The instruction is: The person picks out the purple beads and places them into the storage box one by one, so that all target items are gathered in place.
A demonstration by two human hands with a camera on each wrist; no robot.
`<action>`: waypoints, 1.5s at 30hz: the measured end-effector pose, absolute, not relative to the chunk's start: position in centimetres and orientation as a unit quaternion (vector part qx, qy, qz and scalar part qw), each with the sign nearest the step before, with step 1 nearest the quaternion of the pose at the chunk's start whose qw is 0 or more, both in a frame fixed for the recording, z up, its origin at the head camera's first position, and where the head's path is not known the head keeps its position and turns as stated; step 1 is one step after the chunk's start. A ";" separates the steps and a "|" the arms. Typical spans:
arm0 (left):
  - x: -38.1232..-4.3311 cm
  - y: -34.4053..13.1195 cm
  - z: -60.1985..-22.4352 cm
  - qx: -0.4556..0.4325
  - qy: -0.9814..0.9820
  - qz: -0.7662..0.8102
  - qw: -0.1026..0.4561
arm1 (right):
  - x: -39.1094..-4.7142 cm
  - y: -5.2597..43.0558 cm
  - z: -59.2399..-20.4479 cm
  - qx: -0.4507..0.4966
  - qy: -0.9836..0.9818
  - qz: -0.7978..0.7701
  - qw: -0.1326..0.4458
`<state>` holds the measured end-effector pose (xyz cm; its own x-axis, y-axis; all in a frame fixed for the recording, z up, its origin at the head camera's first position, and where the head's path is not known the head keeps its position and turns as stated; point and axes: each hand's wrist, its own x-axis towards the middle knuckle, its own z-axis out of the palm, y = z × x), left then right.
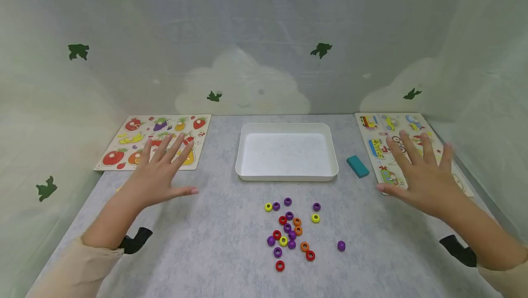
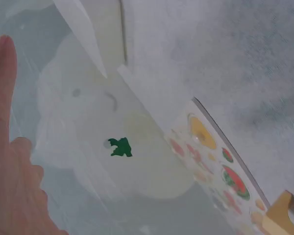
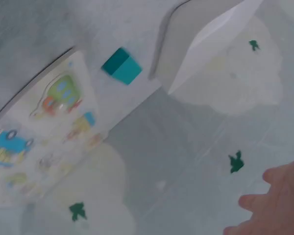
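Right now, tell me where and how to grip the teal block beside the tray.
Best pinch the block across its two long sides, with the right hand coming from above: it seems to lie flat, is narrower across than along, and nothing covers its top.

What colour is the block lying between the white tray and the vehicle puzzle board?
The block is teal; the right wrist view shows it best.

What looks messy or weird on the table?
The beads lie loose on the table in front of the tray, scattered as if spilled, though maybe set out that way. One purple bead sits apart, off to the right. Nothing looks broken.
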<state>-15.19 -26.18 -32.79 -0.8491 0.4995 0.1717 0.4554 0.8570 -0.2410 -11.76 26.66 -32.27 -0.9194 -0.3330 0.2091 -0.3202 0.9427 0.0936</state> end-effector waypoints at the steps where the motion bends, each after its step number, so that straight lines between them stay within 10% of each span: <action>1: -15.3 -26.0 -32.8 -0.255 -0.955 0.091 0.121 | -11.8 26.3 -32.3 0.181 -0.976 -0.020 0.121; 7: -16.3 -24.3 -33.6 -0.284 -0.947 0.049 0.140 | -11.9 23.4 -33.3 0.272 -0.947 0.082 0.148; 15: -18.8 -21.4 -36.7 -0.302 -0.941 -0.057 0.140 | -12.0 19.4 -37.9 0.291 -0.919 0.263 0.022; 31: -21.0 -18.3 -41.6 -0.192 -0.927 -0.310 -0.086 | -13.7 17.5 -43.6 0.291 -0.844 0.419 -0.166; 45: -21.2 -17.9 -42.1 -0.151 -0.916 -0.354 -0.114 | -16.2 16.8 -40.3 0.270 -0.858 0.430 -0.074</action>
<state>-21.17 -17.95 -42.11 -0.9283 0.3579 -0.1010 0.1971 0.7038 0.6825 -16.23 16.82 -40.29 -0.8436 -0.5266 0.1053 -0.3998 0.4848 -0.7779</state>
